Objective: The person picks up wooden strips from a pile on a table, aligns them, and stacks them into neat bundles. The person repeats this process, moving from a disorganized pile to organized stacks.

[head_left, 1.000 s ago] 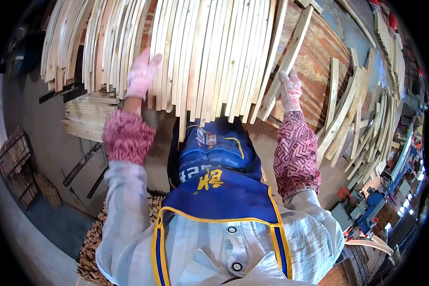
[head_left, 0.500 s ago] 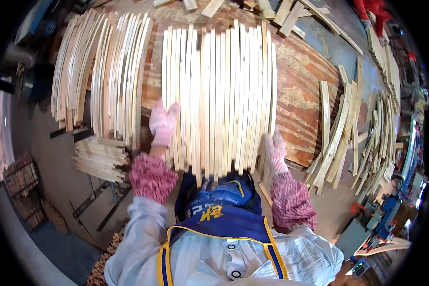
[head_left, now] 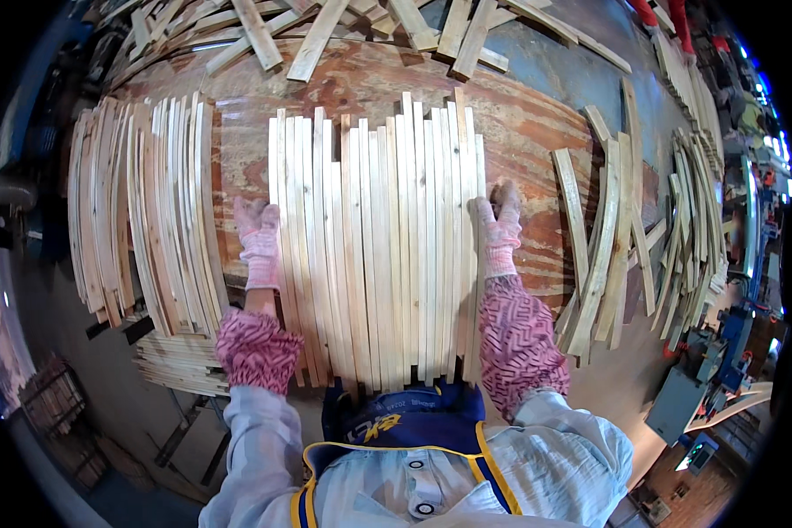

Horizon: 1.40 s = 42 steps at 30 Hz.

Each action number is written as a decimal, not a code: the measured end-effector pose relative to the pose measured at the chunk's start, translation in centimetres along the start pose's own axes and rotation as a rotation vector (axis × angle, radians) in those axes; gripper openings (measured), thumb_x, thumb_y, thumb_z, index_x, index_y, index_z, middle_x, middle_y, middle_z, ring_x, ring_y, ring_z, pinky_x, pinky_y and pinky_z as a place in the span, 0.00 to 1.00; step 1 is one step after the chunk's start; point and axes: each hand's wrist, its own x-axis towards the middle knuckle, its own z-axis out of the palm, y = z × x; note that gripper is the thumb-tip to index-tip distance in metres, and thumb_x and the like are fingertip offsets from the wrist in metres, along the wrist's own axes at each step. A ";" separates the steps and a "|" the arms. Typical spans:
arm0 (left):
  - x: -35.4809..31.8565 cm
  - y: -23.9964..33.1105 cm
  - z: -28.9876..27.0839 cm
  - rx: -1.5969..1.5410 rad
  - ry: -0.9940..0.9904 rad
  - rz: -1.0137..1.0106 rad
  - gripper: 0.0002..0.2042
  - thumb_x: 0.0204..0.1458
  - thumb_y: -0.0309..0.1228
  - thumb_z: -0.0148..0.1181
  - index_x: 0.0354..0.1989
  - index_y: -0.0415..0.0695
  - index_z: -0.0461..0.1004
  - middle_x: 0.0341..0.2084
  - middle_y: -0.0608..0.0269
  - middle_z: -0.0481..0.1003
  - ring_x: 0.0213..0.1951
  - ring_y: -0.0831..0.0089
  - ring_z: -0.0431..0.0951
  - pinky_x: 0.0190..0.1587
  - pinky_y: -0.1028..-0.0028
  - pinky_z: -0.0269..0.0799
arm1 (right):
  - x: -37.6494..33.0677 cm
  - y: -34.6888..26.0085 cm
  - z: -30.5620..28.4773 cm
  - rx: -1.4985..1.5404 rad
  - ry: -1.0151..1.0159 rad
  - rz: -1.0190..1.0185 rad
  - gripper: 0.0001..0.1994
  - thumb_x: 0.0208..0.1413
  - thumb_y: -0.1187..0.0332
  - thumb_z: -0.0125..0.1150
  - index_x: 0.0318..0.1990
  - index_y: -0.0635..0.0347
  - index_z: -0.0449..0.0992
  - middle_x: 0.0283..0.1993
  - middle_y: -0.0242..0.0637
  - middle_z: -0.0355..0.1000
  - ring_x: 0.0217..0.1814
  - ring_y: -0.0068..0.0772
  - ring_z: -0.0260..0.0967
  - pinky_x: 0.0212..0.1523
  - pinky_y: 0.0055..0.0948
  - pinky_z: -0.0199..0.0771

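A row of several long pale wooden slats (head_left: 378,246) lies side by side on a reddish plywood tabletop (head_left: 528,132). My left hand (head_left: 258,239), in a pink knit glove, presses flat against the row's left edge. On the opposite edge rests my right hand (head_left: 499,227), gloved the same way. Both hands bracket the bundle from its sides with fingers pointing away from me. Neither hand closes around a slat.
Another bundle of slats (head_left: 141,220) lies at the left. Curved slats (head_left: 616,238) are piled at the right, and loose offcuts (head_left: 352,26) at the far edge. Stacked slats (head_left: 180,361) sit below the left edge. Machinery (head_left: 695,396) stands at the lower right.
The view has tipped down, so the slat row now lies fully in sight. Both hands have come down to its two sides and pushed the slats together.
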 end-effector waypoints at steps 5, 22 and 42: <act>-0.7 4.6 0.6 0.065 -0.448 -0.585 0.31 0.46 0.39 0.71 0.56 0.37 0.67 0.42 0.57 0.76 0.43 0.69 0.79 0.48 0.72 0.77 | -0.1 -3.5 -2.4 0.551 -0.461 0.484 0.31 0.46 0.69 0.71 0.59 0.66 0.67 0.51 0.41 0.72 0.51 0.34 0.71 0.53 0.32 0.71; 2.6 19.1 5.0 -0.387 -0.698 -0.001 0.15 0.50 0.29 0.62 0.46 0.37 0.71 0.39 0.53 0.76 0.40 0.59 0.81 0.41 0.60 0.82 | 3.0 -12.8 -14.9 0.920 -0.440 0.129 0.27 0.35 0.74 0.70 0.50 0.62 0.73 0.42 0.39 0.76 0.41 0.35 0.77 0.40 0.32 0.80; 5.0 21.3 12.7 0.163 -0.497 0.131 0.23 0.57 0.38 0.52 0.59 0.41 0.61 0.58 0.54 0.64 0.54 0.63 0.67 0.52 0.64 0.66 | 12.4 -14.2 -23.2 0.484 -0.321 -0.498 0.28 0.56 0.45 0.53 0.52 0.60 0.66 0.48 0.39 0.69 0.52 0.37 0.67 0.58 0.41 0.67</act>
